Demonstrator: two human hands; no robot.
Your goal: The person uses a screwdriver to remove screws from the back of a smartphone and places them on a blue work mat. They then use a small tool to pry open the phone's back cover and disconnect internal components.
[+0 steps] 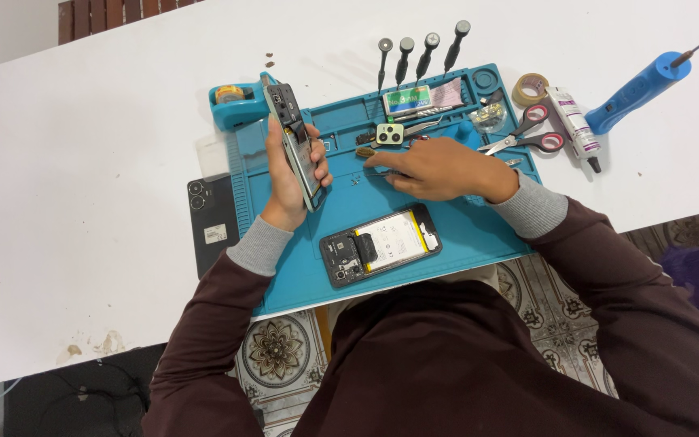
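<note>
- While we look down at the blue work mat [463,235] on the white table [82,146], our left hand [289,174] has its fingers wrapped around a phone frame [294,144], held on edge and tilted above the mat's left side.
- Our right hand [438,168] rests on the mat with its fingers curled, pinching thin tweezers [378,169] whose tip points left.
- We see an opened phone [380,243] with its battery showing, lying flat on the mat near us, apart from both hands.
- We see a camera module [390,134] just beyond the right hand.
- Four screwdrivers [418,50] lie at the mat's far edge; scissors [531,133] lie to the right.
- A black back cover [210,222] lies just left of the mat.
</note>
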